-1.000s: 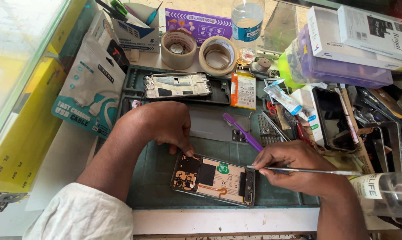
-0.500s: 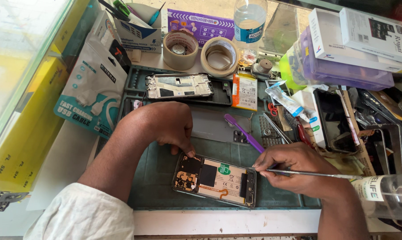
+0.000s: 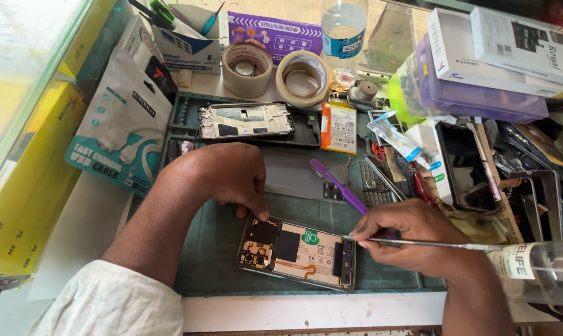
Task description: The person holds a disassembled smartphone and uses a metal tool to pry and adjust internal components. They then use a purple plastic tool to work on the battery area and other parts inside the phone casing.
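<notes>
Pinching a thin metal spudger (image 3: 431, 244), the right hand (image 3: 412, 242) probes the back-off, still-assembled black smartphone (image 3: 299, 252); left hand (image 3: 228, 177) fingertips press its corner.

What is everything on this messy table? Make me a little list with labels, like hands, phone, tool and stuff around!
Left hand: fingertips press on the top edge of the opened phone
Right hand: holds a thin metal tool, tip at the phone's right end
Phone: back cover off, insides showing, lying flat on the green work mat
Behind the phone: purple toothbrush, bare phone frame
Further back: two tape rolls, plastic bottle
Left side: cable packet
Right side: purple box, white boxes on top
</notes>
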